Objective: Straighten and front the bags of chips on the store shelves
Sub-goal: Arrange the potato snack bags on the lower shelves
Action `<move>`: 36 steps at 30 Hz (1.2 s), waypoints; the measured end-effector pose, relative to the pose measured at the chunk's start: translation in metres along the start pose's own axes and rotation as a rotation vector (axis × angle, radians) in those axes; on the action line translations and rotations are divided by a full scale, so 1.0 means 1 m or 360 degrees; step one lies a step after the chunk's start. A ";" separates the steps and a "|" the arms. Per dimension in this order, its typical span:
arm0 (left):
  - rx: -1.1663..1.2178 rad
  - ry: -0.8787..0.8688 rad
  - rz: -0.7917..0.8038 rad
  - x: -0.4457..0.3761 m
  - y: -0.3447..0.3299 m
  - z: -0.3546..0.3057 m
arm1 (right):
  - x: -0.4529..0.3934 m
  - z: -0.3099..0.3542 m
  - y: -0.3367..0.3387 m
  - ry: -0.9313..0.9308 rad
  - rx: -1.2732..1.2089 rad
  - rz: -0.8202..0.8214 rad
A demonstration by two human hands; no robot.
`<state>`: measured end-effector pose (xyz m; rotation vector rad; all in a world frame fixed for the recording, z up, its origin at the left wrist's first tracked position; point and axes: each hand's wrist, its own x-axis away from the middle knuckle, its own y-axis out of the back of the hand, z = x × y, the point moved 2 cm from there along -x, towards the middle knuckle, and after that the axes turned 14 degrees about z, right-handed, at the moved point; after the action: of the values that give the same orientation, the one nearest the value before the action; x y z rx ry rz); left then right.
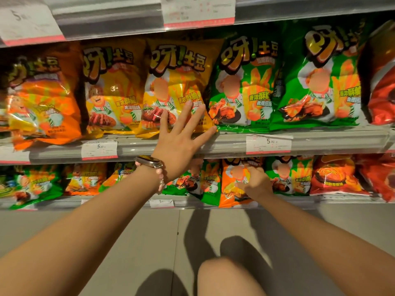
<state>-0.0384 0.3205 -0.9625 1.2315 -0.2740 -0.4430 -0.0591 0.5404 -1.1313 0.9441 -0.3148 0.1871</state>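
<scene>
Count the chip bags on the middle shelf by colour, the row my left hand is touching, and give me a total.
Front row of the middle shelf:
Orange bag: 1
Yellow bags: 2
Green bags: 2
Red bag, cut off by the frame edge: 1
Total: 6

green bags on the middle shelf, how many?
2. One green bag right of the yellow bags, near the left hand; a second green bag further right. More may sit hidden behind.

Bare, sleeveless forearms; the left wrist wears a metal-cased watch (149,161) and a pale beaded bracelet (160,180)
</scene>
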 end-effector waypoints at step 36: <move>0.3592 0.0472 0.0559 0.104 -0.203 0.123 | 0.057 0.188 -0.131 0.0441 -0.0892 -0.0136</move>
<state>-0.0357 0.1149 -1.1195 3.2723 -0.7745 0.7180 -0.0017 0.3129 -1.1093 0.3685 -0.0601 0.1379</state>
